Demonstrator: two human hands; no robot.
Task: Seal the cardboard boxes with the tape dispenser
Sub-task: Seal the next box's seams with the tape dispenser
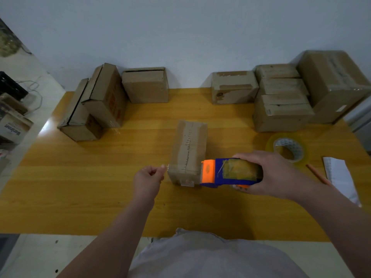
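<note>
We look down on a yellow wooden counter [100, 187] that stands against a pale wall. Near the middle of the counter is the cardboard box [188, 145], long and narrow, with its length running from the near side toward the far edge and a taped seam along its top. The right hand [271, 173] holds the tape dispenser [226, 173], which is blue with an orange front. Its fingers [247, 155] are wrapped round the dispenser's body, and the orange front touches the near right corner of the box. A strip of clear tape [176, 168] runs left from the dispenser across the near end of the box's top. It ends at the left hand [148, 177], just beside the box's left side, where curled fingers pinch the tape's end. A roll of tape [281, 141] lies flat just behind the right hand, toward the counter's right edge. A pencil [317, 173] and a sheet of white paper [339, 175] lie close to that edge. Three brown boxes [104, 95] crowd the far left corner, two of them tipped on their sides. More brown boxes line the far edge toward the right corner: a single box [233, 87], a stacked group [281, 103] beside it, and a large box [333, 83] in the corner. A grey shirt [200, 257] fills the bottom of the view.
</note>
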